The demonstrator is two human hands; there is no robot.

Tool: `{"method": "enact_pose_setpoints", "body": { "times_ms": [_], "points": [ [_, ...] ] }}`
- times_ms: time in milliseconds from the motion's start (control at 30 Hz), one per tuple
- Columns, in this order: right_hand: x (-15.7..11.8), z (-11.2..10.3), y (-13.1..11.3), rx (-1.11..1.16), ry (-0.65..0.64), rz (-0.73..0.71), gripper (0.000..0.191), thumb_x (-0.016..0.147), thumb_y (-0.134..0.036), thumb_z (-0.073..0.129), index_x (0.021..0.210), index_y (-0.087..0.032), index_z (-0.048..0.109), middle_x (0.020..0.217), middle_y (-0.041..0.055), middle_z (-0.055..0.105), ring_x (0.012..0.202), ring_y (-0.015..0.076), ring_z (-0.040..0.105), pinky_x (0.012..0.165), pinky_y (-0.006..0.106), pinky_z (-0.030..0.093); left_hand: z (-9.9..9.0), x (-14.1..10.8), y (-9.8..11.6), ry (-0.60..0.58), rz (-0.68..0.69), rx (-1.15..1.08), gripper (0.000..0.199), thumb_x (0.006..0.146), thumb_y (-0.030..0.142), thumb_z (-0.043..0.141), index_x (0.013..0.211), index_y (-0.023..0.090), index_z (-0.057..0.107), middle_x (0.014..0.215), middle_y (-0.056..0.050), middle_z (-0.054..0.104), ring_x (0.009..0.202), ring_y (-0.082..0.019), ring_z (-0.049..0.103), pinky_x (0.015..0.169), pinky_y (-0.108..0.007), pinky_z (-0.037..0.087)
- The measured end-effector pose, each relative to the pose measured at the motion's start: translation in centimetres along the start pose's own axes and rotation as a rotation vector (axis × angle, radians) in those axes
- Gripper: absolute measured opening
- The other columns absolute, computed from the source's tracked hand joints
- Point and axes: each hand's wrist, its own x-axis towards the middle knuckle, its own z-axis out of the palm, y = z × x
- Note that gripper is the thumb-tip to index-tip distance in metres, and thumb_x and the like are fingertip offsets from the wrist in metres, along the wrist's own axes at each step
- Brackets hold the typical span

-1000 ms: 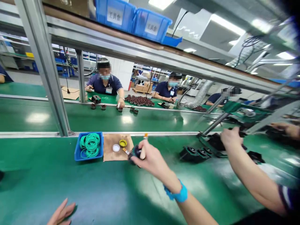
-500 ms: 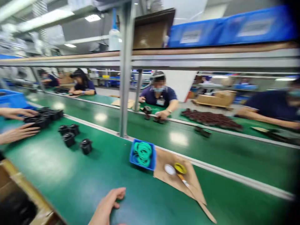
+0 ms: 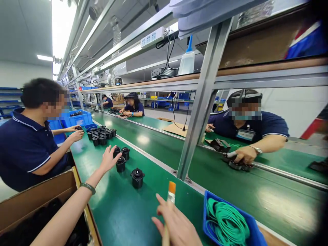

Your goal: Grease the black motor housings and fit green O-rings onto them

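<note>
My left hand (image 3: 109, 160) reaches out over the green bench (image 3: 112, 201), fingers spread and holding nothing, beside a small group of black round housings (image 3: 120, 164). Another black housing (image 3: 137, 178) stands upright a little to the right of them. In my right hand (image 3: 176, 222), low in the view, is a brush (image 3: 172, 191) with orange bristles pointing up. Its handle runs down between my thumb and palm, and some fingers are stretched out. A blue bin (image 3: 206, 223) with green rings (image 3: 227, 220) sits to the right of that hand.
A cardboard box (image 3: 75, 181) with dark parts is at the lower left, beside a seated co-worker (image 3: 23, 147). More black housings (image 3: 102, 134) cluster farther along the bench. A metal post (image 3: 197, 112) rises at the bench's back edge. Another person (image 3: 246, 126) works across it.
The view has swung left. My left hand is now in view over the bench by the housings. The brush, which lay on the brown sheet, is now in my right hand.
</note>
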Motion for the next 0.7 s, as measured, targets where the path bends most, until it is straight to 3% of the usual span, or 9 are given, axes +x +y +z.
{"method": "enact_pose_setpoints", "body": {
  "times_ms": [100, 167, 267, 400, 533, 700],
  "points": [
    [5.8, 5.8, -0.2, -0.039, -0.18, 0.173, 0.045, 0.075, -0.023, 0.08, 0.111, -0.018, 0.053, 0.096, 0.015, 0.072, 0.091, 0.0347, 0.067, 0.069, 0.044, 0.062, 1.3, 3.4, -1.3, 0.015, -0.076, 0.01, 0.036, 0.095, 0.034, 0.062, 0.127, 0.018, 0.057, 0.129, -0.009, 0.061, 0.109, -0.024, 0.064, 0.091, -0.047, 0.055],
    [8.4, 8.5, 0.6, -0.042, -0.264, 0.286, 0.045, 0.069, -0.015, 0.083, 0.1, -0.02, 0.051, 0.1, 0.0162, 0.071, 0.095, 0.0353, 0.065, 0.068, 0.042, 0.06, 2.4, 5.1, -1.6, -0.008, -0.088, 0.002, 0.035, 0.095, 0.034, 0.062, 0.126, 0.018, 0.058, 0.128, -0.01, 0.061, 0.107, -0.024, 0.065, 0.089, -0.046, 0.056],
    [10.4, 11.0, 2.2, -0.028, -0.309, 0.35, 0.039, 0.071, -0.002, 0.074, 0.088, -0.023, 0.046, 0.095, 0.0111, 0.069, 0.091, 0.0291, 0.064, 0.065, 0.034, 0.056, 4.4, 6.8, -1.7, -0.076, -0.061, -0.025, 0.035, 0.095, 0.034, 0.062, 0.126, 0.018, 0.058, 0.128, -0.01, 0.061, 0.107, -0.024, 0.065, 0.089, -0.046, 0.056],
    [12.1, 13.8, 3.8, 0.004, -0.328, 0.43, 0.036, 0.077, -0.005, 0.07, 0.082, -0.025, 0.04, 0.089, 0.0062, 0.066, 0.088, 0.0256, 0.061, 0.065, 0.029, 0.048, 6.2, 7.7, -1.9, -0.184, 0.003, -0.047, 0.032, 0.096, 0.034, 0.061, 0.125, 0.019, 0.059, 0.128, -0.009, 0.061, 0.107, -0.023, 0.065, 0.09, -0.045, 0.056],
    [14.0, 16.1, 4.3, 0.061, -0.342, 0.495, 0.034, 0.078, -0.007, 0.07, 0.083, -0.024, 0.04, 0.088, 0.005, 0.065, 0.088, 0.0251, 0.06, 0.065, 0.029, 0.043, 6.4, 7.4, -1.7, -0.254, 0.063, -0.038, 0.031, 0.097, 0.034, 0.06, 0.124, 0.02, 0.06, 0.128, -0.009, 0.062, 0.106, -0.022, 0.065, 0.09, -0.044, 0.056],
    [13.5, 15.2, 3.7, 0.11, -0.366, 0.504, 0.033, 0.077, -0.005, 0.071, 0.086, -0.023, 0.045, 0.089, 0.0048, 0.066, 0.085, 0.0238, 0.061, 0.064, 0.028, 0.042, 5.1, 4.2, 0.1, -0.261, 0.089, -0.042, 0.03, 0.097, 0.034, 0.06, 0.123, 0.02, 0.06, 0.128, -0.009, 0.062, 0.107, -0.023, 0.065, 0.09, -0.044, 0.056]
  ]
}}
